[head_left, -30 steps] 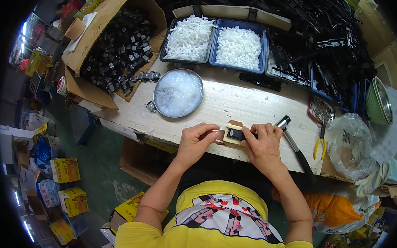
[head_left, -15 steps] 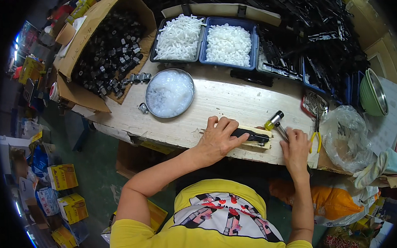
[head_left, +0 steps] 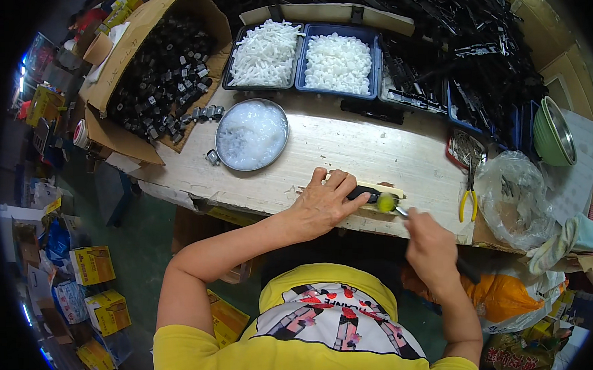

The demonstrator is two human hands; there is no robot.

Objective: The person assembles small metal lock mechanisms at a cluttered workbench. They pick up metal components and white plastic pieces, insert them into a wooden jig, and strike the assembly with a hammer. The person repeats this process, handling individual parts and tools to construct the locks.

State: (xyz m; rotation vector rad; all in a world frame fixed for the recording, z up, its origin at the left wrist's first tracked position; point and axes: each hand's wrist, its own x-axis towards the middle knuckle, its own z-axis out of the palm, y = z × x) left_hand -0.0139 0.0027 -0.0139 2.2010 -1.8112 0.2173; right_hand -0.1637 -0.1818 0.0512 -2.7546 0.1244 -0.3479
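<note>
Near the front edge of the workbench, my left hand (head_left: 325, 205) presses a long black part (head_left: 362, 193) onto a pale yellowish block (head_left: 391, 189), its fingers and thumb closed around it. My right hand (head_left: 433, 246) grips the handle of a small mallet (head_left: 386, 202) with a yellow-green head. That head is smeared by motion and appears over the right end of the black part; whether they touch I cannot tell. My left fingers hide much of the part and the block.
A round metal dish (head_left: 252, 162) of translucent material stands left of the block. Beyond are a carton (head_left: 146, 56) of small dark metal parts and blue trays (head_left: 300, 85) of white pieces. Yellow-handled pliers (head_left: 468, 205), a plastic bag (head_left: 517, 205) and green bowls (head_left: 547, 141) lie to the right.
The mallet has come from the right of the block to over the black part's right end. My right hand has moved left and slightly nearer to me. My left hand stays put.
</note>
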